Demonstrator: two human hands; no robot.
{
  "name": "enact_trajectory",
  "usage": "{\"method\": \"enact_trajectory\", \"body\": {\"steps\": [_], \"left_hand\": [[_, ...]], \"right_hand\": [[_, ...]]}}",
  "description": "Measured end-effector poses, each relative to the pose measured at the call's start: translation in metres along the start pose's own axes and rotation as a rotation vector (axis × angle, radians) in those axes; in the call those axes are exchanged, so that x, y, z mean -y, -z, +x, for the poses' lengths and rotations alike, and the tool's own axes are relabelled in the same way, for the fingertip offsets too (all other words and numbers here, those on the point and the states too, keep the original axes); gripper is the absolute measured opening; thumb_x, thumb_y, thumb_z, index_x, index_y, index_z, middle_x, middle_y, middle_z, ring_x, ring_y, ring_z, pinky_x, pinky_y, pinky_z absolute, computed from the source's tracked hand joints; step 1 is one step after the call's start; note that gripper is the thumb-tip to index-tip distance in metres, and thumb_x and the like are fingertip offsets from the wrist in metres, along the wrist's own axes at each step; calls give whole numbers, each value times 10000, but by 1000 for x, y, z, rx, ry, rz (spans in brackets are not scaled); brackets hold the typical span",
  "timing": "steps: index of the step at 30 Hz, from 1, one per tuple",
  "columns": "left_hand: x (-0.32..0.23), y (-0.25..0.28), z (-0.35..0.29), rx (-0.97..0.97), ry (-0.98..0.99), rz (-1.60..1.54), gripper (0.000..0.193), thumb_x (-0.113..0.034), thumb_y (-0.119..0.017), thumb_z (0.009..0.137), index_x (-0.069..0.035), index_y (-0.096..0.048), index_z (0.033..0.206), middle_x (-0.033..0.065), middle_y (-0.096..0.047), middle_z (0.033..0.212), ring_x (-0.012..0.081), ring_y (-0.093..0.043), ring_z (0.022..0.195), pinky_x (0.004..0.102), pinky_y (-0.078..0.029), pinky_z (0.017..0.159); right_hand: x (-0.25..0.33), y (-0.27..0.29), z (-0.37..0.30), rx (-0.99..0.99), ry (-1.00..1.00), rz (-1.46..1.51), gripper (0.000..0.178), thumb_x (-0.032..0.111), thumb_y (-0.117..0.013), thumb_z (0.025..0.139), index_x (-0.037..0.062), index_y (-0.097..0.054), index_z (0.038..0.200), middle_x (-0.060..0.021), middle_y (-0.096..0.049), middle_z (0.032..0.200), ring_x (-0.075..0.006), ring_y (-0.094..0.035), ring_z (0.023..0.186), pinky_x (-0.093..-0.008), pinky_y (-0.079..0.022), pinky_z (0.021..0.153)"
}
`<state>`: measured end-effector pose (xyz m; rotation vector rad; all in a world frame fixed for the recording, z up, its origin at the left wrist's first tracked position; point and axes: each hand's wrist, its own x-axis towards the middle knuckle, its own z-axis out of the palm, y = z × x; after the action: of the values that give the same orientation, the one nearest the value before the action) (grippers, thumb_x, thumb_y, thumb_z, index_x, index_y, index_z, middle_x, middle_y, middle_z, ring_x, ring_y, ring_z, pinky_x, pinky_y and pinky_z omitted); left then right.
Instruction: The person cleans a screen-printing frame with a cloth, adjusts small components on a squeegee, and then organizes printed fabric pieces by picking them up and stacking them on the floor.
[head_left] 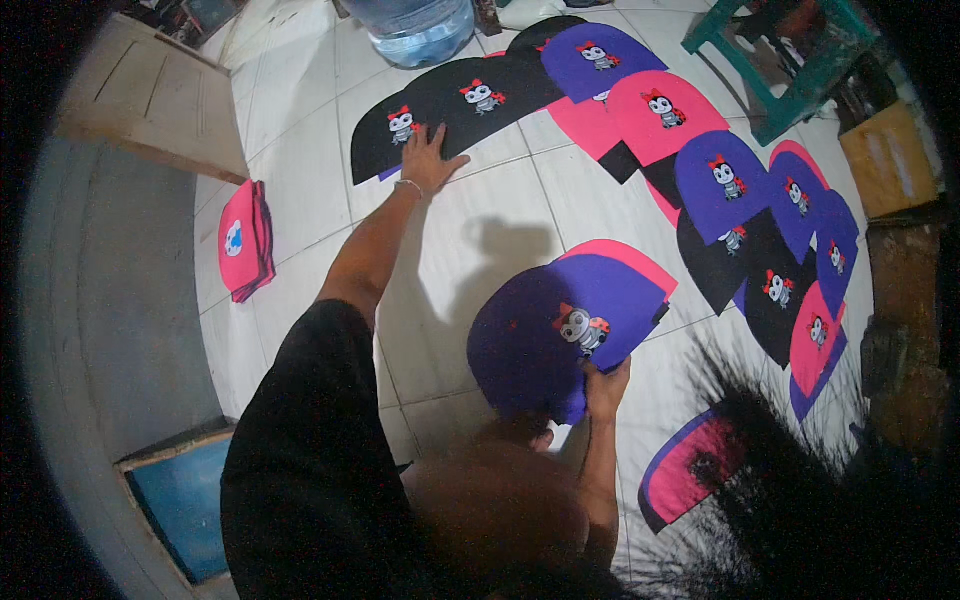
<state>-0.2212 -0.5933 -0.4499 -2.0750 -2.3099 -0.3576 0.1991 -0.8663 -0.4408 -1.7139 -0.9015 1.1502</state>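
Note:
My left hand (428, 162) reaches out with fingers spread, its fingertips resting on the lower edge of a black dome-shaped felt piece (375, 145) printed with a ladybug figure. A sliver of purple shows under that piece. Nearer to me, my right hand (606, 390) grips a stack of felt pieces by its lower edge, thumb on top. The stack's top piece is a purple felt piece (520, 310) with the same ladybug print; a pink felt piece (625, 262) sticks out behind it. The fingers under the stack are hidden.
Overlapping black, pink and purple felt pieces (725, 170) curve across the tiled floor (480, 200) to the right. A folded pink pile (245, 240) lies left. A water jug (415, 30) and green stool (760, 90) stand far off. Another felt stack (690, 465) lies near right.

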Motion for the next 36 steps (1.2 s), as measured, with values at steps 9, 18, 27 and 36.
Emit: {"method": "enact_trajectory", "body": {"steps": [9,18,27,36], "left_hand": [[6,-3,22,131,84,94,486,-524,-585,881,-220,-656,1254,74,-533,1357,341,-432,1288,535,-347,1036],[-41,-19,-40,-132,-80,-188,502,-442,-600,884,15,-691,1071,91,-638,1234,288,-534,1186,478,-341,1025],[-155,9,-202,86,-166,-518,329,-330,-599,869,-60,-629,1055,169,-616,1012,352,-575,987,481,-396,886],[-154,64,-271,677,-216,-798,403,-320,-674,854,-61,-650,1163,155,-607,1248,318,-572,1149,446,-448,983]], "right_hand": [[1,2,-7,9,-16,-18,573,-96,-719,666,4,-519,1193,-81,-610,1115,-196,-582,1023,-336,-431,948],[-12,-1,-2,9,42,-7,558,-94,-717,685,7,-523,1198,-74,-617,1097,-188,-591,998,-328,-444,935],[13,-8,-3,-5,-113,242,531,-19,-754,719,-10,-523,1196,-96,-618,1142,-201,-588,1040,-327,-440,945],[-14,-15,-3,26,55,41,588,-128,-695,705,-12,-474,1237,-119,-607,1174,-240,-593,1081,-344,-421,987]]}}
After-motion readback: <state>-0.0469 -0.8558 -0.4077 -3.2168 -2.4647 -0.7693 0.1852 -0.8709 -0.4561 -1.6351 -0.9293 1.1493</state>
